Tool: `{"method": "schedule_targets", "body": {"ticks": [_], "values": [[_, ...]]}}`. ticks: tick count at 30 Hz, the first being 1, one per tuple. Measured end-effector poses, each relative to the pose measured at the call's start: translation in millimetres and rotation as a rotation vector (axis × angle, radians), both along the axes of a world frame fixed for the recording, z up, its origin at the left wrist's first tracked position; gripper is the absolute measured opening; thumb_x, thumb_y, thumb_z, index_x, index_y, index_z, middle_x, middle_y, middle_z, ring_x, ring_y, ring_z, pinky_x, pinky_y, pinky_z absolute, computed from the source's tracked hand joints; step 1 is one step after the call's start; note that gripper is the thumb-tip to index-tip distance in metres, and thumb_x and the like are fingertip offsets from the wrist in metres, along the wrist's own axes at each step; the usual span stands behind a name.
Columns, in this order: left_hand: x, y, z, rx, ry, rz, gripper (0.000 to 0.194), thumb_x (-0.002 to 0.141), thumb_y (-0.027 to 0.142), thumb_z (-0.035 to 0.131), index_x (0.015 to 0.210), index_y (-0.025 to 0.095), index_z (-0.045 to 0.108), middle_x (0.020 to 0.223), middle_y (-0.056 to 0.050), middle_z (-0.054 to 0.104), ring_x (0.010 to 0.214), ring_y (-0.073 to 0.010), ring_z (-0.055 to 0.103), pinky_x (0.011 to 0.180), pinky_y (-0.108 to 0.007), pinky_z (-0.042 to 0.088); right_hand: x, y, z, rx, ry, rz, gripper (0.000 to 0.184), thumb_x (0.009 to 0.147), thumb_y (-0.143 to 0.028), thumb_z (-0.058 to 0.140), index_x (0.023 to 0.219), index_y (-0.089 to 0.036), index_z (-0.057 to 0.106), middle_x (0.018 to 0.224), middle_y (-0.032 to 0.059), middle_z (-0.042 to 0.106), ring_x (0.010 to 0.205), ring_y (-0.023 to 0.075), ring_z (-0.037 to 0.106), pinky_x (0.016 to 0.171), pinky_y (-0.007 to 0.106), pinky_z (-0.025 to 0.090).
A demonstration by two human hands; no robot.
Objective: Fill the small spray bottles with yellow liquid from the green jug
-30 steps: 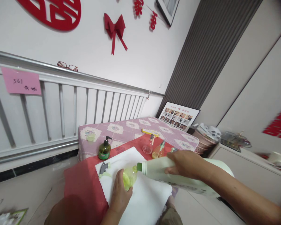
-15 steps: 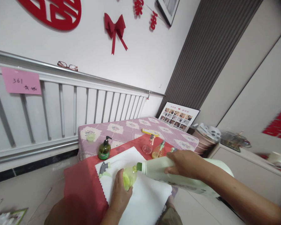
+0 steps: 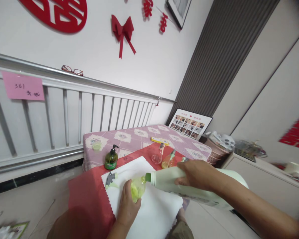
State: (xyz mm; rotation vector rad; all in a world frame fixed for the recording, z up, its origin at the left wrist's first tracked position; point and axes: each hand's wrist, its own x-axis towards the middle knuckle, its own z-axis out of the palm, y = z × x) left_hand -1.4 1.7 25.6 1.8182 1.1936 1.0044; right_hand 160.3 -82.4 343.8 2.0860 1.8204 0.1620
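My left hand [image 3: 128,203] is closed around a small clear yellow-green spray bottle [image 3: 138,190], tilted to the right with its top off. A large pale green jug [image 3: 169,181] lies tipped in my right hand [image 3: 198,174], which grips it near the handle. The jug's open mouth meets the neck of the spray bottle; any liquid stream is too small to see. On the white cloth [image 3: 154,212] left of my hands rests a grey and green spray trigger head [image 3: 111,179]. Beyond it stands a dark green pump bottle [image 3: 111,158].
A clear spray bottle [image 3: 157,156] and an amber-tinted one [image 3: 167,162] stand on the red cloth [image 3: 89,189] behind the jug. A yellow box [image 3: 159,141] and a pale green round item [image 3: 96,145] lie on the patterned table cover [image 3: 139,132]. A radiator [image 3: 89,109] runs along the wall.
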Motion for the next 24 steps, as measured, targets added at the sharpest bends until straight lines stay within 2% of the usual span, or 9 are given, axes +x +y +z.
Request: {"method": "schedule_targets", "body": {"ticks": [24], "values": [[0.3, 1.0, -1.0, 0.015, -0.052, -0.003, 0.08, 0.069, 0.02, 0.054, 0.143, 0.008, 0.027, 0.151, -0.019, 0.038, 0.143, -0.029, 0.034, 0.119, -0.043, 0.032, -3.9, -0.4, 2.8, 0.0, 0.009, -0.001, 0.037, 0.077, -0.051, 0.063, 0.095, -0.02, 0.072, 0.089, 0.0153, 0.076, 0.083, 0.0358, 0.071, 0.062, 0.035, 0.041]]}}
